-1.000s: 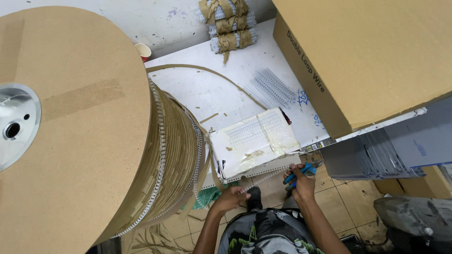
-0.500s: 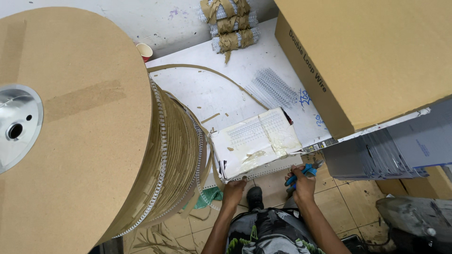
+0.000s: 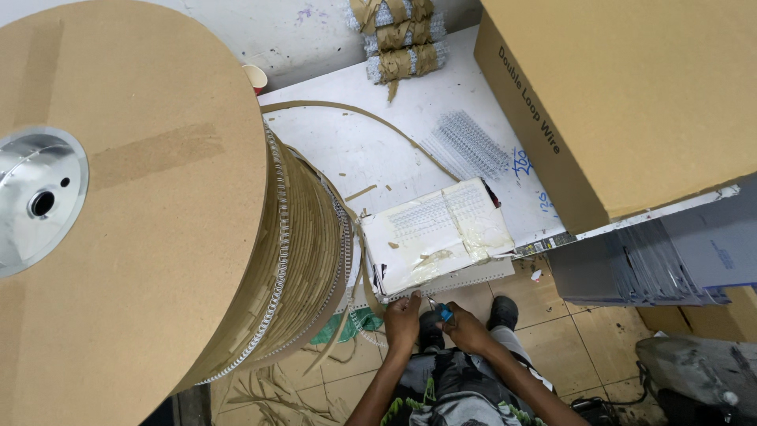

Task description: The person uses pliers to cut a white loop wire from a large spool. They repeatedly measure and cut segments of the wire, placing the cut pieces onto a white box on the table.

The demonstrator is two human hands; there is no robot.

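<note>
My left hand [image 3: 402,319] pinches the end of a thin wire strip [image 3: 371,335] at the front edge of a white taped block [image 3: 438,233] on the table. Close beside it on the right, my right hand [image 3: 467,330] grips a small blue-handled cutter [image 3: 446,313], whose tip points at the left hand's fingers. The two hands almost touch, just below the block. The strip runs back to a very large cardboard spool [image 3: 134,213] wound with wire and brown paper on the left.
On the white table [image 3: 347,142] lie loose wire combs [image 3: 469,146], paper-wrapped bundles [image 3: 398,31] and a red cup [image 3: 255,77]. A big cardboard box [image 3: 631,95] overhangs at the right above grey sheets [image 3: 662,260]. Brown paper scraps [image 3: 260,386] litter the tiled floor.
My right hand has moved left with the cutter and met my left hand, which has risen slightly to the block's front edge. The view has also shifted a little.
</note>
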